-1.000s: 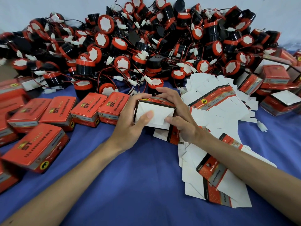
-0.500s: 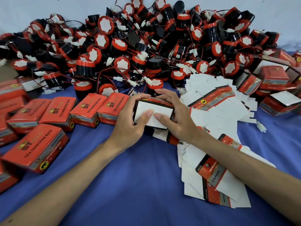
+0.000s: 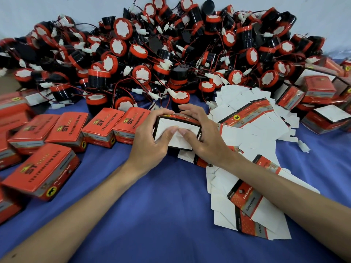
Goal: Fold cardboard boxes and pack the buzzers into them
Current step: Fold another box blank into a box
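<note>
A small red cardboard box [image 3: 187,123] with a white inner end flap sits between both hands above the blue cloth. My left hand [image 3: 150,141] grips its left side, fingers over the top and thumb pressing the white flap. My right hand [image 3: 203,141] grips the right side, its thumb meeting the left thumb on the flap. A big pile of black and red buzzers [image 3: 161,59] with red wires lies just behind the box. Flat unfolded box blanks [image 3: 252,128] are spread to the right, under my right forearm.
Several closed red boxes [image 3: 100,126] stand in a row and a cluster at the left. More folded boxes [image 3: 319,92] are stacked at the far right. The blue cloth [image 3: 152,205] covers the table, with a pale wall behind the buzzer pile.
Both thumbs have slid toward each other across the white end flap and now meet at its middle, pressing it in. The box has stayed in the same place.
</note>
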